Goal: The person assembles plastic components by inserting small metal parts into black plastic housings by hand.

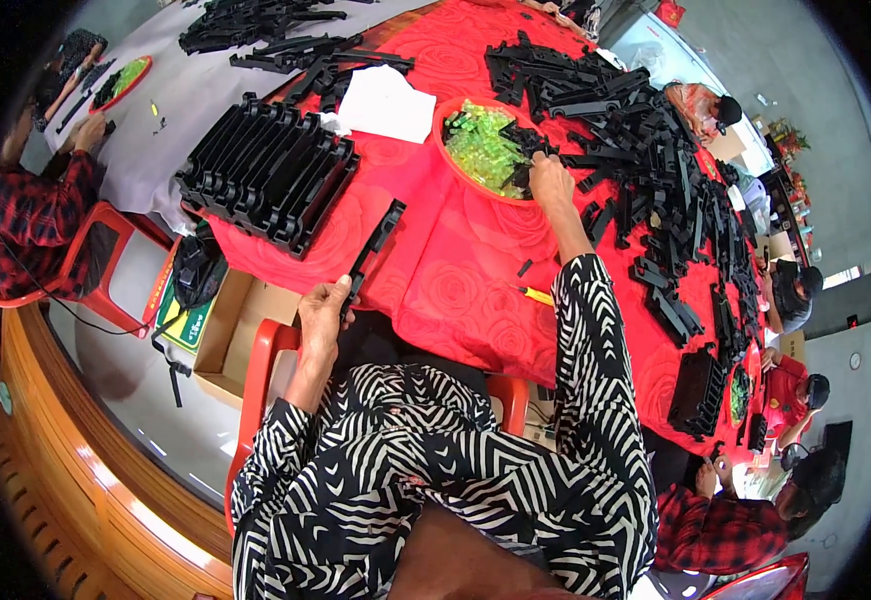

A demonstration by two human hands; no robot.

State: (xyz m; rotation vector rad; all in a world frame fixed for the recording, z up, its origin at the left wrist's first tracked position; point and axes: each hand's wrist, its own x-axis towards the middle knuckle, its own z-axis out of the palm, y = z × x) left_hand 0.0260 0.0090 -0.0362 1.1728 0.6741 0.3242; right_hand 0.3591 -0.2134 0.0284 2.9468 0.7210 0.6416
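My left hand (323, 308) is closed around the lower end of a long, narrow black plastic part (375, 245), which is held tilted above the table's near edge. At the right rim of a round red tray (443, 158), my right hand (551, 182) reaches in with its fingers drawn together. Whatever lies between those fingertips is too small and dark to make out. Many small yellow-green pieces (482, 150) fill the tray, with small black pieces (525, 138) beside them, near my right hand.
Left of the tray stands a neat row of black plastic parts (270, 170), with white paper (387, 103) behind it. Loose black parts (645, 150) heap up on the right. A yellow-handled cutter (535, 295) lies on the red tablecloth (465, 270). Other people work around the tables.
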